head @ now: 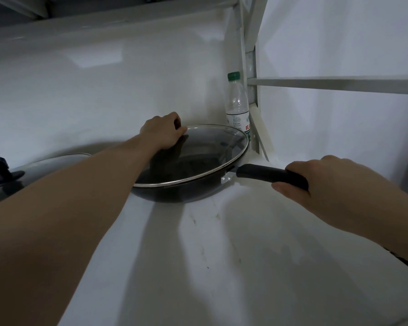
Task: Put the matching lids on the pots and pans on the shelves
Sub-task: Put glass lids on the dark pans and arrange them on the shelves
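I see one black round metal pan (174, 191) sitting on the white flat shelf (222, 255), a bit above the middle of the frame. One round glass lid with a shiny metal rim (198, 151) lies on top of the pan, and its rim follows the pan's rim all the way round where I can see it.

My right hand (316, 182) is on the right side of the frame. Its fingers wrap around the end of the pan's long black handle (264, 174). My left hand (163, 132) reaches in from the lower left. Its fingers curl over the far left edge of the lid, with the tips hidden behind the rim, so I cannot tell if they pinch it or only rest on it.

The pan sits close to the back wall and near the right back corner. One clear plastic bottle with a green cap (237, 102) stands upright in that corner, just behind the lid's far edge. I cannot tell if they touch. The white metal shelf post (251, 67) rises right beside the bottle.

At the left edge of the frame, one more domed glass lid with a black knob (21, 175) shows behind my left arm.

In front of the pan, the lower half of the frame is wide bare shelf.
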Demonstrator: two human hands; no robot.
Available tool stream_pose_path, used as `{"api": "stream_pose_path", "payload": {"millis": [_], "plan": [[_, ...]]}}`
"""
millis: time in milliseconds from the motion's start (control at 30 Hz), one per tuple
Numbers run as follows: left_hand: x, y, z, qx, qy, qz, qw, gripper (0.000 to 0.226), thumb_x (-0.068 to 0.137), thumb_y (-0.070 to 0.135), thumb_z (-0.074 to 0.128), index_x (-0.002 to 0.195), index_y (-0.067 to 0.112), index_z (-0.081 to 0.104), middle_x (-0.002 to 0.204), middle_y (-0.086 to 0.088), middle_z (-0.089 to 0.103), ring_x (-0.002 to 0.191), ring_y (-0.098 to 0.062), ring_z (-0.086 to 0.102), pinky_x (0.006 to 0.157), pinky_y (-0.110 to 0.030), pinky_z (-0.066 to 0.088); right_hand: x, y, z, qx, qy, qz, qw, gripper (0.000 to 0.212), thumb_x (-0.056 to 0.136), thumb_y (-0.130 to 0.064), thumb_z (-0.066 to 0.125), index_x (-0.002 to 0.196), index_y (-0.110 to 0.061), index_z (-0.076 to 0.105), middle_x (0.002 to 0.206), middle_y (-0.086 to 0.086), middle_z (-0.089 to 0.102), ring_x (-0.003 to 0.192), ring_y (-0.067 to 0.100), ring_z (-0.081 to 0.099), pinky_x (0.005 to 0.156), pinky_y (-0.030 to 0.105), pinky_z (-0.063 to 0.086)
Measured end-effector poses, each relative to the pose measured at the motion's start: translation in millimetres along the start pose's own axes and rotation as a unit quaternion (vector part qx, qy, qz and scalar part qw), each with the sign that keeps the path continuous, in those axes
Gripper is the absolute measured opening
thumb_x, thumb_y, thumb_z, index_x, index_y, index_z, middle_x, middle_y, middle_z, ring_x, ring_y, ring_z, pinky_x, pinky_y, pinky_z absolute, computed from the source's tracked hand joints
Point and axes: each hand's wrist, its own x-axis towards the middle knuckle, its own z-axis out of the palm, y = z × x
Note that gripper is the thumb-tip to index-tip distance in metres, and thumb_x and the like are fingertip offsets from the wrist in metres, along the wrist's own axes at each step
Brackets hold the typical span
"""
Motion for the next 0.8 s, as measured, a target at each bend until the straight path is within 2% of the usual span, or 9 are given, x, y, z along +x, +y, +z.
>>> {"api": "stream_pose_path", "payload": {"millis": [167,333,800], "plan": [[2.5,-0.5,4.1,-0.004,0.007,-0.008,1.000,0.038,0.092,0.049,0.041,0.113,0.018,0.049,0.115,-0.015,0.061,0.103,-0.034,0.055,0.075,-0.035,0.038,-0.1,-0.6,-1.6,-0.004,0.000,0.008,1.000,0.038,0.090,-0.057,0.035,0.083,-0.026,0.055,0.063,-0.003,0.047,0.054,0.012,0.045,0.050,0.025,0.035],[2.2,0.2,5.5,-0.005,0.014,-0.019,1.000,0.038,0.092,0.048,0.041,0.115,0.019,0.049,0.118,-0.015,0.061,0.105,-0.036,0.055,0.077,-0.037,0.039,0.2,0.0,-0.5,0.000,-0.006,0.006,1.000,0.037,0.089,-0.058,0.034,0.083,-0.028,0.055,0.063,-0.003,0.048,0.054,0.012,0.046,0.052,0.027,0.038],[-1.5,4.4,5.8,0.003,0.031,-0.031,0.999,0.039,0.093,0.047,0.040,0.117,0.017,0.048,0.116,-0.017,0.061,0.105,-0.037,0.055,0.077,-0.038,0.040,-1.1,-1.6,-2.3,0.003,-0.006,0.008,1.000,0.037,0.090,-0.057,0.035,0.082,-0.026,0.054,0.063,-0.003,0.046,0.053,0.011,0.044,0.048,0.025,0.032]]}}
